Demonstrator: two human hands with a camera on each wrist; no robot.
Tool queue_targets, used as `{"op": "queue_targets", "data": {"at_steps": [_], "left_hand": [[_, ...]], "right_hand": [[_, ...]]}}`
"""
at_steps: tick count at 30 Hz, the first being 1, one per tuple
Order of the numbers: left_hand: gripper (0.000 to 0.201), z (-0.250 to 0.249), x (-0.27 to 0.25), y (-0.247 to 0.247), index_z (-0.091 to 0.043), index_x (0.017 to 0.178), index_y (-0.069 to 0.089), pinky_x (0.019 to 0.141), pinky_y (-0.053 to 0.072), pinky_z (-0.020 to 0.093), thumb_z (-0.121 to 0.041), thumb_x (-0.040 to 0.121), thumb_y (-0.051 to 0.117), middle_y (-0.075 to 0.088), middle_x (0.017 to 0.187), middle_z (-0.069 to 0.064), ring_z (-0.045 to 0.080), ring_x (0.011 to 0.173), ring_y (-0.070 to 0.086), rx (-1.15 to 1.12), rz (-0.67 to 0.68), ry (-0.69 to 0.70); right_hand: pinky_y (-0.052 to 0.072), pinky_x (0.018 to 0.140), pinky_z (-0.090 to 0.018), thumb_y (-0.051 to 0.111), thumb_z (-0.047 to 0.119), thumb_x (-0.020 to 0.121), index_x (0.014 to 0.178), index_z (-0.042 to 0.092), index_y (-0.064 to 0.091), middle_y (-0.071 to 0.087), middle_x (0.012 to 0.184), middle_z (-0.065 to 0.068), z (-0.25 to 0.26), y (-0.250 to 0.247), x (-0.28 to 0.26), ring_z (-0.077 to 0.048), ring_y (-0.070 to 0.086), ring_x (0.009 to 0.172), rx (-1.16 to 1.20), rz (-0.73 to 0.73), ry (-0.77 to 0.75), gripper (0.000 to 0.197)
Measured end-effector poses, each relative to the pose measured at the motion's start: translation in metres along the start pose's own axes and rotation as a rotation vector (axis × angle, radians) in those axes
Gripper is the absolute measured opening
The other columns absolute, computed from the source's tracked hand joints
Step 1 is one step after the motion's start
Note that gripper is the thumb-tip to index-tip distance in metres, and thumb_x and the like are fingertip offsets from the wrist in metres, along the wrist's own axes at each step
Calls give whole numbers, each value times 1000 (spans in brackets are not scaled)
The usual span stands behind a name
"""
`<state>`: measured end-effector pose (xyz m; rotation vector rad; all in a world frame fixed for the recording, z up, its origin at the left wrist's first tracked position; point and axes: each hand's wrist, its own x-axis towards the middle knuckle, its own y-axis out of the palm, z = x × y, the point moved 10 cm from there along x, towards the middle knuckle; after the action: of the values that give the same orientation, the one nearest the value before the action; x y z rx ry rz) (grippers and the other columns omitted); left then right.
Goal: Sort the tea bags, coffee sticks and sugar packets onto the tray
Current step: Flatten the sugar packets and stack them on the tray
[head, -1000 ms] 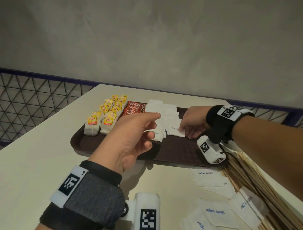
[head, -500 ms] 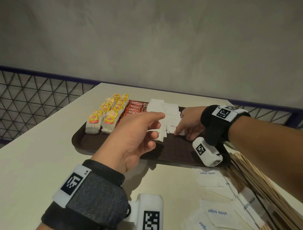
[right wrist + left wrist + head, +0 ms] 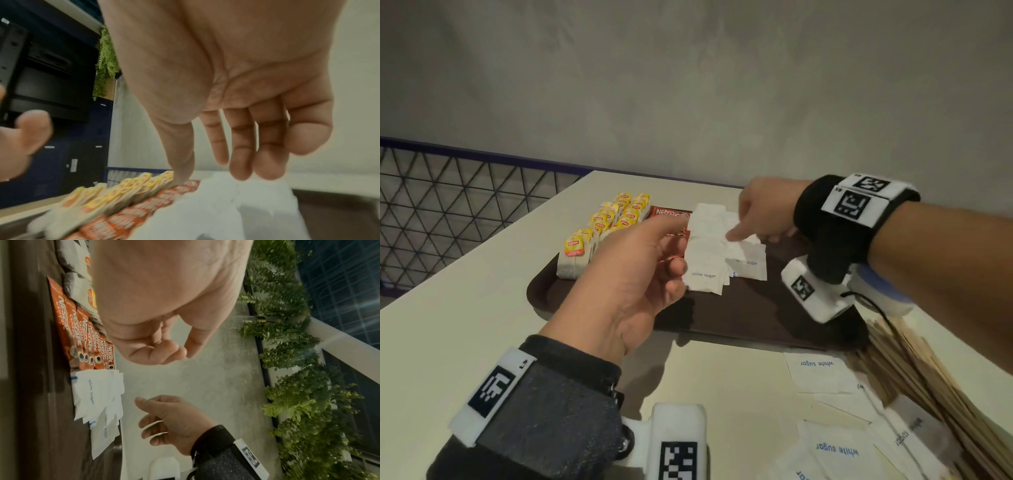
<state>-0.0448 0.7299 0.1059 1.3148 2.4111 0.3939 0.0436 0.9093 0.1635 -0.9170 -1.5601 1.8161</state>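
A dark brown tray (image 3: 756,318) holds rows of yellow-tagged tea bags (image 3: 606,222) at its left, red coffee sticks (image 3: 671,213) in the middle and overlapping white sugar packets (image 3: 709,253) to their right. My left hand (image 3: 674,253) hovers over the coffee sticks (image 3: 82,331), fingers loosely curled, holding nothing. My right hand (image 3: 750,229) reaches over the sugar packets (image 3: 94,394), its extended index fingertip down on the pile. The right wrist view shows that hand (image 3: 236,154) with fingers straight and empty.
Several loose sugar packets (image 3: 818,371) lie on the cream table in front of the tray at the right. A bundle of wooden stirrers (image 3: 928,377) lies beside them. A wire mesh railing (image 3: 448,212) runs behind the table's left edge, and a grey wall stands behind.
My right hand has moved from the front edge of the sugar packets to farther back over the pile, index finger now pointing down. The left hand has hardly shifted.
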Motion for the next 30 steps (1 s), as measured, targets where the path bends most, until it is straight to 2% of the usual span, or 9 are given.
{"op": "queue_targets", "data": {"at_steps": [5,7,9,14,18,21,24,26,30], "left_hand": [[14,-3,1,-11,-16,85,59,36,30,18,-21,94,67,54,63,-3,8,46,41,-56,-71,10],[14,-1,2,-10,-16,85,58,35,31,19,-22,94,67,54,63,-3,7,45,42,-42,-72,4],[17,2,2,-7,-15,82,58,35,30,19,-22,95,67,54,61,-3,7,44,42,-29,-56,-7],[11,4,2,-6,-15,88,60,35,30,18,-22,94,66,52,61,-4,7,44,41,-43,-38,-20],[8,2,0,-1,-16,92,58,37,30,17,-22,96,61,49,64,-4,7,46,40,-60,-9,-11],[9,-6,-6,3,-17,91,58,38,32,17,-24,97,61,51,64,-4,8,47,42,3,1,40],[8,-26,-17,16,-18,93,63,38,34,20,-26,95,64,57,66,-4,9,47,46,151,35,171],[8,-38,-28,31,-19,92,67,39,34,22,-27,95,68,60,68,-2,12,48,49,280,76,272],[20,-52,-61,66,-14,91,69,48,37,26,-34,95,71,63,67,-4,13,48,52,612,149,466]], "right_hand": [[55,72,-30,75,71,74,98,13,69,75,85,0,28,42,1,-18,69,80,-30,127,-59,63],[54,77,-33,78,71,70,90,13,67,72,82,-1,31,50,4,-19,66,78,-84,121,-65,62],[51,72,-32,81,66,70,81,13,60,67,80,-1,33,55,7,-18,60,73,-150,95,-78,58],[48,71,-32,80,63,73,77,11,58,63,76,-1,25,61,6,-19,57,72,-157,97,-75,57],[56,69,-33,71,68,80,107,10,66,73,94,-6,15,45,-19,-23,69,81,-72,92,-89,64],[54,62,-27,73,54,87,105,22,66,70,81,4,8,30,-67,-10,60,61,47,106,-191,38],[52,64,-23,77,41,88,104,27,68,68,80,6,-13,50,-126,-6,60,64,9,366,-212,22],[55,70,-23,78,43,85,115,31,64,66,90,11,-33,66,-157,-6,64,76,-142,477,-189,35],[56,82,-25,86,53,73,134,36,43,55,104,16,-61,88,-190,-9,60,92,-294,530,-134,77]]}}
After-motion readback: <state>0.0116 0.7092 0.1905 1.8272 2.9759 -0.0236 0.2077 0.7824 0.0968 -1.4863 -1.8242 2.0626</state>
